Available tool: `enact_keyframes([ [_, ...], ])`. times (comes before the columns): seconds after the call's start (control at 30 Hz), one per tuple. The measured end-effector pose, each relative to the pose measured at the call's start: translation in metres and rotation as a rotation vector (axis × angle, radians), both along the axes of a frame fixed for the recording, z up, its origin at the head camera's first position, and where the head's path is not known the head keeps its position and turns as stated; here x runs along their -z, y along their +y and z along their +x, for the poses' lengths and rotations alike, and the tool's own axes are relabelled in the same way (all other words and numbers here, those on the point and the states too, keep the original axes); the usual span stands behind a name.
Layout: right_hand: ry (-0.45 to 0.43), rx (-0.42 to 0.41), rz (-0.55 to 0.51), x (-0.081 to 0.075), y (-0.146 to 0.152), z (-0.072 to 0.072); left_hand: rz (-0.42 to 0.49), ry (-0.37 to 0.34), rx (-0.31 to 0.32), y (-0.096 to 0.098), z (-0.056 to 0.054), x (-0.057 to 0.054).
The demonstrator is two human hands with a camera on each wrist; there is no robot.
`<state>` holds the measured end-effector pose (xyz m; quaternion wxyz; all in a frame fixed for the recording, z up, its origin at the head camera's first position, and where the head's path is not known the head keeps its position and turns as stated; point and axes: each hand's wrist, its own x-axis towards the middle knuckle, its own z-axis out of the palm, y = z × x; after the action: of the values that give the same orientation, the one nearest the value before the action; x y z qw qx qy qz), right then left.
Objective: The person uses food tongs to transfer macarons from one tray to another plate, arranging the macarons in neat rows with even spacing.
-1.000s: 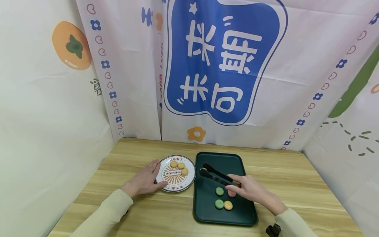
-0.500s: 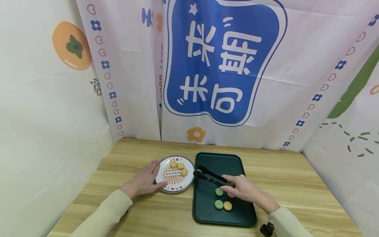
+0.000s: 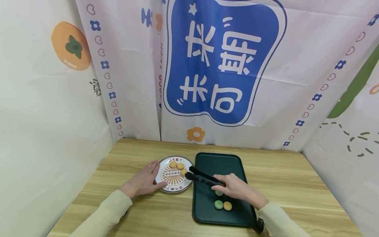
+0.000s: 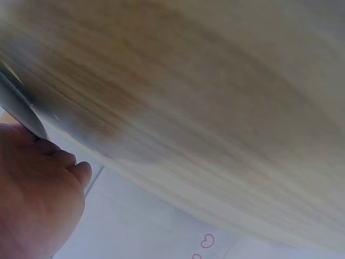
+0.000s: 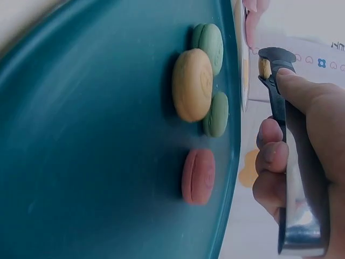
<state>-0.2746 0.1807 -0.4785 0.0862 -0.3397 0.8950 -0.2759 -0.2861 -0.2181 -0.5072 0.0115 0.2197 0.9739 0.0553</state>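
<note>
My right hand (image 3: pixel 235 187) grips black-tipped metal tongs (image 3: pixel 204 179) over the green tray, their tips reaching above the plate's right rim. A yellow macaron (image 5: pixel 264 68) shows between the tips in the right wrist view. Three yellow macarons (image 3: pixel 173 164) are grouped on the white patterned plate (image 3: pixel 177 185), the nearest one beside the tong tips. My left hand (image 3: pixel 143 179) rests at the plate's left edge, fingers extended and thumb on the rim. Below the right hand, the tray (image 3: pixel 219 161) bears two green macarons (image 3: pixel 218 205), one yellow macaron (image 3: pixel 227 206) and a pink macaron (image 5: pixel 198 177).
The plate and tray lie side by side on a wooden table (image 3: pixel 154 214). Printed cloth (image 3: pixel 136 65) hangs behind the table and along both sides. A dark wrist device (image 3: pixel 259 225) sits at the right sleeve, near the tray's corner.
My right hand has moved left with the tongs, bringing their tips from above the tray to over the plate's right rim. My left hand has stayed at the plate.
</note>
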Motion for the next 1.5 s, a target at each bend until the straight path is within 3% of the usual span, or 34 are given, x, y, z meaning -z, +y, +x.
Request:
enact_keyframes([
  [0.57, -0.063, -0.009, 0.005, 0.007, -0.025, -0.005, 0.004, 0.019, 0.005, 0.0, 0.0, 0.003],
  [0.83, -0.025, -0.015, 0.037, 0.006, -0.031, -0.008, 0.003, 0.026, 0.01, -0.001, -0.001, 0.003],
  [1.5, -0.031, -0.032, 0.061, 0.005, -0.036, -0.008, 0.005, 0.02, 0.001, -0.002, -0.002, 0.004],
])
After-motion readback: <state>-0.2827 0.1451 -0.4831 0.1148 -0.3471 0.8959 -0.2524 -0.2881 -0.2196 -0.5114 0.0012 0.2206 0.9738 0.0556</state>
